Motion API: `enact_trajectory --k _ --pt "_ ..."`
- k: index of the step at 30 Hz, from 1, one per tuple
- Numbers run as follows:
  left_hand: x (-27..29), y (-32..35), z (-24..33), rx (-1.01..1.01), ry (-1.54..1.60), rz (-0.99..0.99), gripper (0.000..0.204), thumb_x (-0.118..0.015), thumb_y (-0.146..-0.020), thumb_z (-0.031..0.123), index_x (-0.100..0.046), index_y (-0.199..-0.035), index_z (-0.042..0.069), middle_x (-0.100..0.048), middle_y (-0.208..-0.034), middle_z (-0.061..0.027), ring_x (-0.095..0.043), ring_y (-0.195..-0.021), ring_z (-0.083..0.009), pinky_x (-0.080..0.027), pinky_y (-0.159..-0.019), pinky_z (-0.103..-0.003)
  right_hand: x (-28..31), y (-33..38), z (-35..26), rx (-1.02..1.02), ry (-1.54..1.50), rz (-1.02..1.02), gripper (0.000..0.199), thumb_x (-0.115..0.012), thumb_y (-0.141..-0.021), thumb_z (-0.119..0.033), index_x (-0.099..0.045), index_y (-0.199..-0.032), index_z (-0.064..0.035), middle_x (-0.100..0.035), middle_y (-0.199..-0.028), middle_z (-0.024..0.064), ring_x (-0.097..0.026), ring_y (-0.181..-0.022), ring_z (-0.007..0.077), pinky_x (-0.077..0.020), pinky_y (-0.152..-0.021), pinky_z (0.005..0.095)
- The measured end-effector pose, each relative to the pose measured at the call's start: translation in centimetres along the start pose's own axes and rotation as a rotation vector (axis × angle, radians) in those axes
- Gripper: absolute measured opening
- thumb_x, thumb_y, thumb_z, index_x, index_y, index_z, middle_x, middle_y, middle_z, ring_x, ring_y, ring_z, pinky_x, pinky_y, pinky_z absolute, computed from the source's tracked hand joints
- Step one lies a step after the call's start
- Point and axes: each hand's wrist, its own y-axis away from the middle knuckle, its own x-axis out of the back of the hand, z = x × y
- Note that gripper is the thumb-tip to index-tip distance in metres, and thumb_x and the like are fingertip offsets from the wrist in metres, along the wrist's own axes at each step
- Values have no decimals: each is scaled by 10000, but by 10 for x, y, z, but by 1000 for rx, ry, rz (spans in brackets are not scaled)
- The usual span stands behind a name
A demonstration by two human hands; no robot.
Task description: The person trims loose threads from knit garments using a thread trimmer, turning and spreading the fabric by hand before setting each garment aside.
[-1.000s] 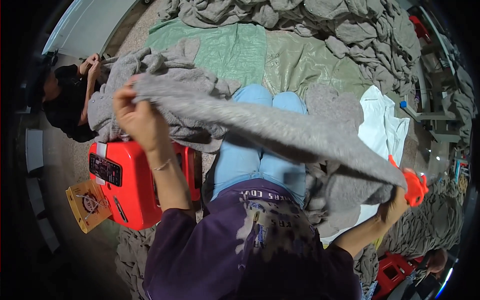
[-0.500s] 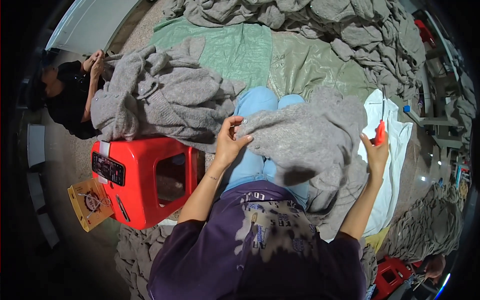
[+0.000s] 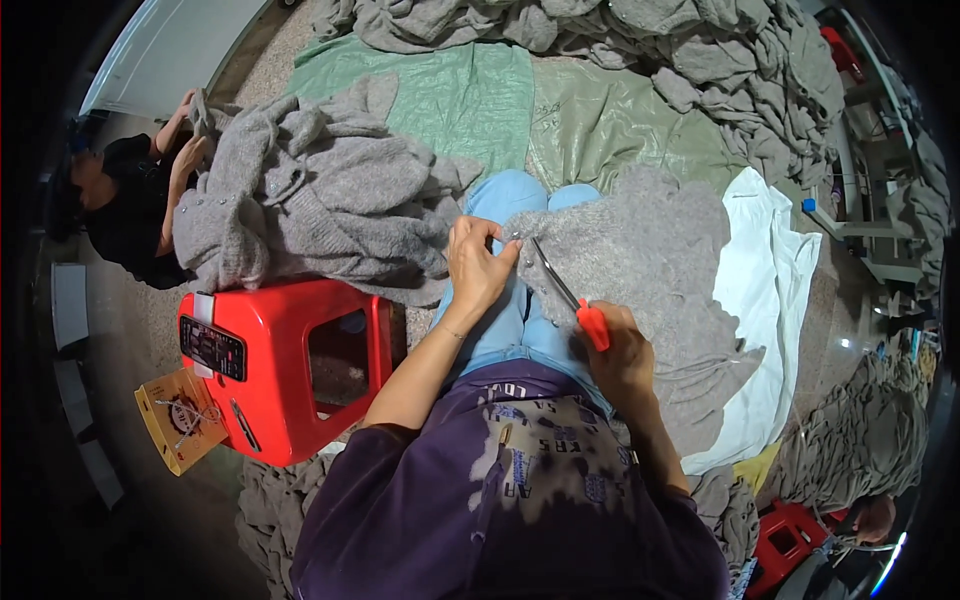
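Grey knit garment lies across the lap, centre to right of frame, its edge pinched closed in the left hand. Right hand, lower right of centre, is closed on the orange handle of scissors. Blades run up-left along their long axis, tips just beside the left fingertips. Red stool sits lower left.

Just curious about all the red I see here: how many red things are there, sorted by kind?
Red plastic stools: 2, one beside the person's left arm, one at the lower right
Red-handled snips: 1, held in the right hand
Total: 3
A red shape at the top right is too unclear to count.
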Motion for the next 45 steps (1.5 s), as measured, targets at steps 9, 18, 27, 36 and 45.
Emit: enact_trajectory --k 9,18,27,36,45 --pt "8 -12 -10 354 891 -329 59 -536 -897 56 -558 -953 59 -605 -834 -7 -535 -652 -51 -447 -596 -203 -5 -4 -15 -128 128 -139 176 -637 -844 -242 -547 -858 -92 -588 -642 126 -601 -611 355 -462 -526 415" --pt "21 -47 -19 703 1175 -287 95 -498 -938 172 -507 -952 78 -576 -778 -29 -589 -613 -141 -540 -565 -288 -7 -7 -18 -187 1 -147 179 -626 -854 -254 -573 -901 -90 -580 -619 140 -599 -629 374 -456 -529 411" --pt "-1 -14 8 729 1066 -368 214 -562 -918 253 -610 -907 45 -620 -775 -13 -602 -659 -90 -540 -600 -257 -4 -1 -10 -253 3 -78 172 -624 -852 -245 -543 -867 -94 -576 -659 121 -594 -625 353 -442 -525 424" --pt "-9 -9 14 717 1059 -307 202 -504 -945 232 -587 -901 54 -648 -797 -58 -630 -624 -131 -551 -612 -283 -8 8 -7 -226 -20 -51 172 -648 -831 -233 -529 -843 -109 -575 -581 124 -591 -566 360 -430 -488 437" --pt "-28 7 31 614 1021 -274 170 -557 -924 250 -556 -898 82 -623 -812 -2 -585 -773 -84 -469 -655 -241 0 12 -4 -288 -56 1 160 -671 -811 -154 -545 -864 -72 -554 -587 142 -568 -534 355 -420 -469 392"
